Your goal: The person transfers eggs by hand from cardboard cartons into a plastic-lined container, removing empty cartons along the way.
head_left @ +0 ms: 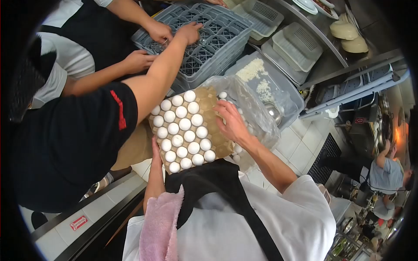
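Observation:
A cardboard egg tray [223,145] is tilted in front of my apron, with white eggs [185,124] filling most of its cups and bare cups along its right side. My left hand [156,150] grips the tray's left edge, its fingers mostly hidden underneath. Over the bare cups is my right hand [231,121], palm down, with fingers apart and no egg visible in it. Just right of that hand, a clear plastic bag [257,108] lies beside more white eggs [223,95], partly covered by the hand and plastic.
Co-workers' hands [188,33] reach into a grey dish rack [237,54] ahead. A grey tub [296,98] holds white crumbly food and a metal bowl [273,113]. Stacked plastic baskets [300,45] stand behind. A co-worker's black sleeve [87,130] is close on my left.

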Available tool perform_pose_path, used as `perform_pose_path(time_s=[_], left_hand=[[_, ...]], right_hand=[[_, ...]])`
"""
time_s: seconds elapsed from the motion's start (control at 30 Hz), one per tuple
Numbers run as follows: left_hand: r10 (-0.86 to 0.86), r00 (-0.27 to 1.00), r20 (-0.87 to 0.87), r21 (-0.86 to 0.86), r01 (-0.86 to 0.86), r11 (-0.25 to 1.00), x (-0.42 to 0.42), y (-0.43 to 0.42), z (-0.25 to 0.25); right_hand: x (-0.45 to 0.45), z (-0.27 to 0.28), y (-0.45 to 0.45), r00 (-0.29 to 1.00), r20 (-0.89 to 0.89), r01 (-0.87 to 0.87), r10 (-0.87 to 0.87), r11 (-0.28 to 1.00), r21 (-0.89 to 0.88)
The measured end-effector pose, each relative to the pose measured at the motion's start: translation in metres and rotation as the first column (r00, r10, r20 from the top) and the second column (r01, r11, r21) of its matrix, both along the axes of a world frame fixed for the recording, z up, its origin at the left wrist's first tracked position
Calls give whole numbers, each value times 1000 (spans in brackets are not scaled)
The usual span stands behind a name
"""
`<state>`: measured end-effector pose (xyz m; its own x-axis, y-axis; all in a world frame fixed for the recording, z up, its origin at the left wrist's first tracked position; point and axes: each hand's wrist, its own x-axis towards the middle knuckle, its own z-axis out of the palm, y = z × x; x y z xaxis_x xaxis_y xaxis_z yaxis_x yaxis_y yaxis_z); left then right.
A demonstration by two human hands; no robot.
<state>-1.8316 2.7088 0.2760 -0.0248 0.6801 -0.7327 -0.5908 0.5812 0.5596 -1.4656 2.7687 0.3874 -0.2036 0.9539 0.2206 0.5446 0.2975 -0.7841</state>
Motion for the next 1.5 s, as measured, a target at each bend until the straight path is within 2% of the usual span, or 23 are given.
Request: perform_pose_path(time_s=[0.03,0.1,0.17,0.23,0.3,0.43,0.5,0.53,0.57,0.63,0.7,0.8,0.87,0.9,0.97,1.1,1.17,1.27,1.5], left_hand=[[-5,1000,-17,-10,5,1000,3,0,4],[2,998,-63,-12,-3,1000,4,5,9],[0,986,-165,10,1,1000,7,4,10],[5,989,-148,5,-4,1000,6,3,8],[3,991,-132,6,-3,1000,6,3,7],[-8,996,-90,-2,8,1000,3,6,3],[-7,997,-76,-8,6,1000,1,4,1],[-7,997,-76,-8,7,1000,1,5,1],[-8,997,-72,-7,8,1000,0,5,1],[-10,997,-71,-9,9,1000,-2,6,1],[-18,997,-69,-9,18,1000,-3,8,1],[-22,998,-63,-12,21,1000,-5,8,0],[-20,998,-60,-17,19,1000,-5,4,-2],[-19,998,-56,-19,18,1000,-6,2,-3],[-17,999,-51,-23,15,1000,-5,1,-5],[-20,999,-46,-26,19,999,-6,0,-5],[-25,999,-44,-25,23,999,-7,1,-6],[-27,999,-38,-24,26,999,-8,1,-6],[-34,999,-33,-19,34,999,-9,-2,-7]], right_hand=[[2,6,-1,1000,-1,3,-3,1000,-1],[3,14,-4,989,-30,-142,142,918,-371],[0,13,-12,979,-29,-202,204,921,-333],[-7,11,-23,963,-26,-262,267,917,-301],[-21,7,-26,987,-37,-161,157,977,-140],[-52,2,-10,999,-4,-37,37,999,31],[-68,3,-7,994,110,30,-22,997,-71],[-74,3,-5,981,192,52,-42,998,-44],[-80,2,-3,981,189,50,-44,998,-29],[-90,0,-4,964,259,92,-61,989,-112],[-94,-1,-5,966,244,109,-85,991,-83],[-88,-2,-6,980,184,100,-76,986,-130],[-80,1,-6,995,103,17,7,972,-233],[-81,2,-6,995,104,14,11,971,-240],[-86,4,-3,977,213,43,20,957,-286],[-88,-2,0,971,237,-3,45,985,-174],[-81,-5,-1,986,137,-69,90,986,-152],[-81,-1,-1,990,118,-47,72,978,-203],[-74,0,5,993,42,-101,110,978,-183]])
